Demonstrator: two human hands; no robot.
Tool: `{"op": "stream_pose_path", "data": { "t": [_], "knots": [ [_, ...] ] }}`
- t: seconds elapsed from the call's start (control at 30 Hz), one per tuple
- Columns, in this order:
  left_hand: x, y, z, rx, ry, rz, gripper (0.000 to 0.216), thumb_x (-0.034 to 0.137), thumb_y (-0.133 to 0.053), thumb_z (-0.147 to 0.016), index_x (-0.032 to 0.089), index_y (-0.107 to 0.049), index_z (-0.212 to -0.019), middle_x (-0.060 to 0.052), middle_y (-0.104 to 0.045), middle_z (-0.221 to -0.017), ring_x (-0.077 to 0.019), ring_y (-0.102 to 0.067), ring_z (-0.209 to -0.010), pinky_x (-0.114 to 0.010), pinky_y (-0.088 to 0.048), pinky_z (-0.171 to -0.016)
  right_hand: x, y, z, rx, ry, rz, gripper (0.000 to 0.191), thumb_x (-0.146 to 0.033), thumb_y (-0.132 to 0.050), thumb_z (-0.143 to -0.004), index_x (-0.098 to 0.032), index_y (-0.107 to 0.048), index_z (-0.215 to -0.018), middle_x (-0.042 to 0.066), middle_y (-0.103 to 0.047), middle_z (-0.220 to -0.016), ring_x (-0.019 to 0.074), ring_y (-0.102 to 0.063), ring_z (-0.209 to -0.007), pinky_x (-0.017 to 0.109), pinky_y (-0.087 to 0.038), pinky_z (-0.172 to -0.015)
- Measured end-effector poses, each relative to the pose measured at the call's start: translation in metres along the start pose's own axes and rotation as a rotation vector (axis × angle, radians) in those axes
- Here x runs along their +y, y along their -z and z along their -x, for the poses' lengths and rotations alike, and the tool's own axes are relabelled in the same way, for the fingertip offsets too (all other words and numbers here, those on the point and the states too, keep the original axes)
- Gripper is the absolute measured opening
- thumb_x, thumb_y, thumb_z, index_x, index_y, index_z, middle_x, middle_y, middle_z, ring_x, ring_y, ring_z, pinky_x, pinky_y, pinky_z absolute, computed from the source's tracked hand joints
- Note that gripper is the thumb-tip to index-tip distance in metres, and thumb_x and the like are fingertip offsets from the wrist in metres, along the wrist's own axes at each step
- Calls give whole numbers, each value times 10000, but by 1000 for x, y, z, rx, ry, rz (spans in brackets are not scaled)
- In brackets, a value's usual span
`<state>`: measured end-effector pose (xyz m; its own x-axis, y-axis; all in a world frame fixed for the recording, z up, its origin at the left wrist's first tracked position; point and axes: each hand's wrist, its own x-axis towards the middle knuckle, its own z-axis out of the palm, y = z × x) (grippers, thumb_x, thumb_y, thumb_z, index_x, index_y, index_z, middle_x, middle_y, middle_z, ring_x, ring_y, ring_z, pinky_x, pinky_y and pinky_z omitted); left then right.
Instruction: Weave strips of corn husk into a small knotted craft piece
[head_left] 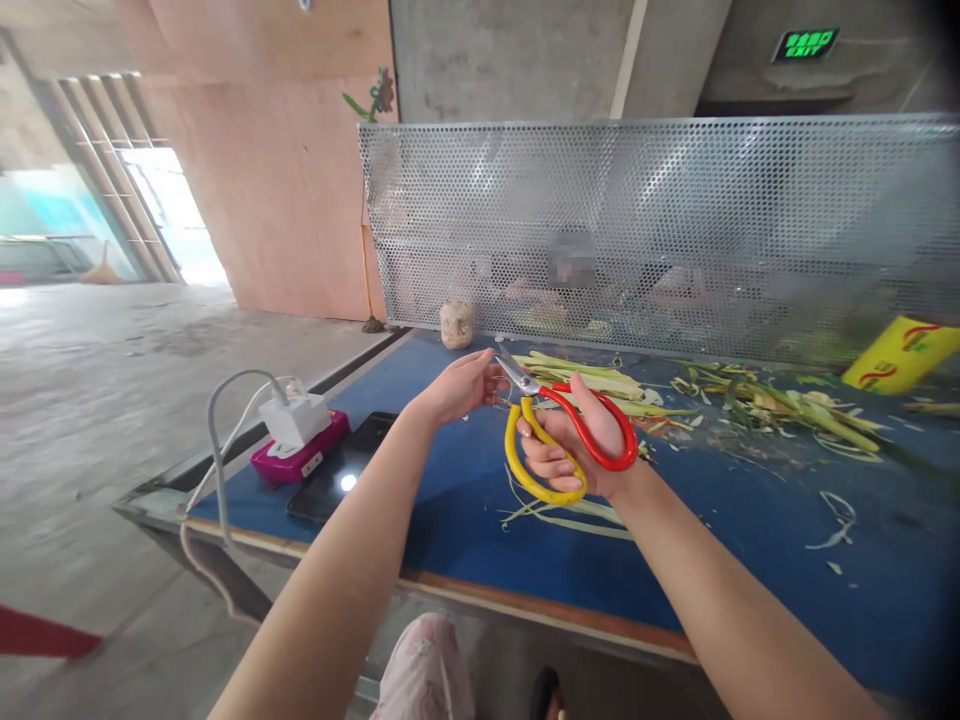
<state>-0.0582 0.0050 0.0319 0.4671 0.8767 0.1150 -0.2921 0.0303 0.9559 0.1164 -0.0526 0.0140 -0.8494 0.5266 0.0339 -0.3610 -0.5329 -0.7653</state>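
My right hand grips a pair of scissors with one red and one yellow handle loop, blades pointing up and left. My left hand is closed in a pinch right at the scissor blades, above the blue table; what it pinches is too small to make out. Pale green stalks lie just behind the scissors. Thin green strips lie on the table under my right wrist.
Plant trimmings are scattered at the right. A black phone, a magenta box with a white charger sit at the left edge. A perforated metal screen backs the table; a yellow bag lies far right.
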Motion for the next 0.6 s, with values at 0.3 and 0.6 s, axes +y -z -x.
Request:
{"op": "stream_pose_path", "data": {
  "t": [0.3, 0.6],
  "knots": [
    [1, 0, 1, -30, -40, 2, 95, 210, -505, -810, 146, -497, -740, 16, -466, -648, -71, -441, -567, -201, -346, -522, 0, 0, 1, -4, -7, 28, 734, -742, -92, -745, -124, -485, -802, -13, -396, -505, 83, -312, -393, 191, -259, -332],
    [-1, 0, -1, 25, -105, -36, 69, 161, -515, -780, 170, -496, -846, 9, -483, -696, -75, -466, -603, -189, -314, -497, 2, -2, -1, 11, 16, 21, 729, -751, -71, -733, -147, -470, -817, -3, -417, -537, 110, -357, -427, 219, -295, -363]
  ]
}}
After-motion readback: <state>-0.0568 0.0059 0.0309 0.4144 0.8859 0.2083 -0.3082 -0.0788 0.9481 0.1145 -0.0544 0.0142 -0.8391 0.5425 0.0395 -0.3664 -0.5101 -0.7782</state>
